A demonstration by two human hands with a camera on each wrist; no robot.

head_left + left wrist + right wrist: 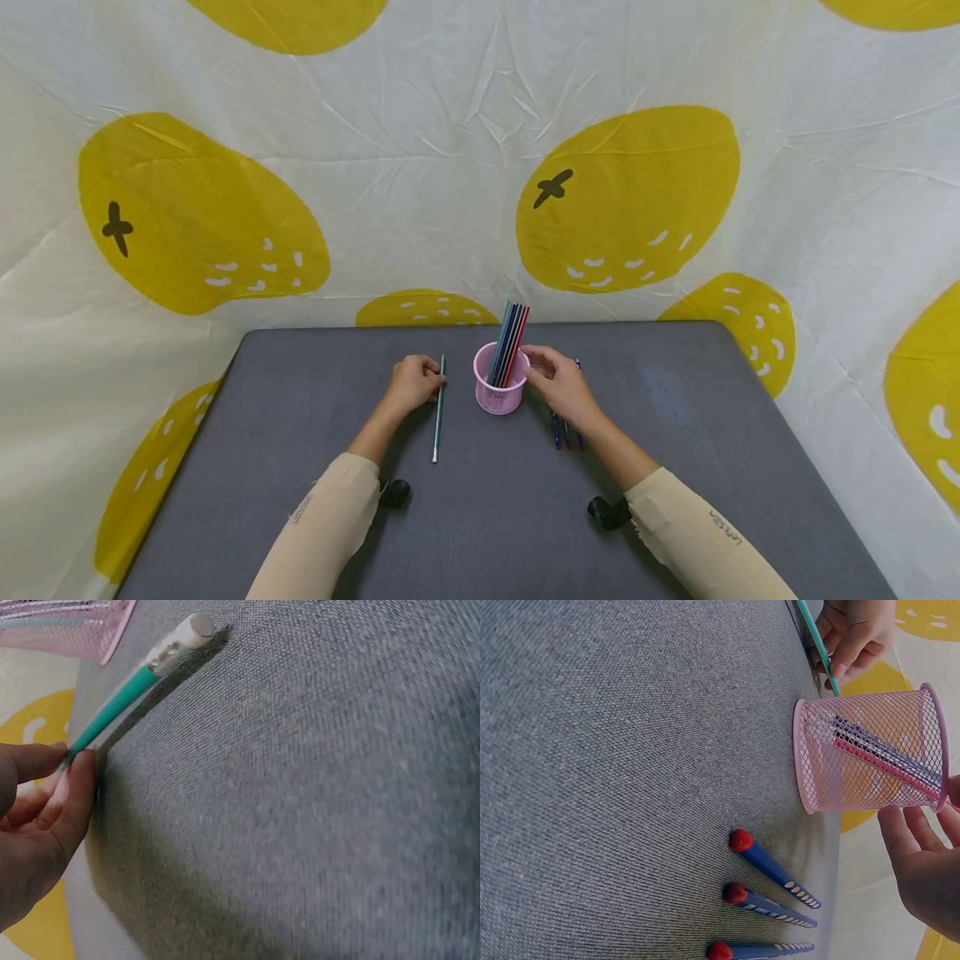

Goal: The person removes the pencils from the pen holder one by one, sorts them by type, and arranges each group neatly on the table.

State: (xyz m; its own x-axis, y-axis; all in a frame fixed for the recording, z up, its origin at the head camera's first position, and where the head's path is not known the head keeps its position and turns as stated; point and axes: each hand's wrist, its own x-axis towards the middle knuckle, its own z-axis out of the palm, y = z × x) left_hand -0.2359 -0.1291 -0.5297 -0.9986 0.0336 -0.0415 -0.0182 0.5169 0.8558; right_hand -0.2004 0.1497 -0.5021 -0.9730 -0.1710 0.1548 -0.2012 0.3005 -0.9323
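Both arms come into view in long, close-fitting beige sleeves, running up to just short of the wrists, and the right sleeve (697, 533) carries a small dark printed word along the forearm. The left sleeve (330, 517) has similar faint lettering. Under each forearm sits a small black rounded camera unit (609, 512), and the hands are bare.

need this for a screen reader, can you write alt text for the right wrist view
A pink mesh cup holding pencils stands on a grey table, with the right hand open just beside its rim. Three blue pencils with red ends lie side by side on the table near the cup, and beyond it the left hand pinches a teal pencil.
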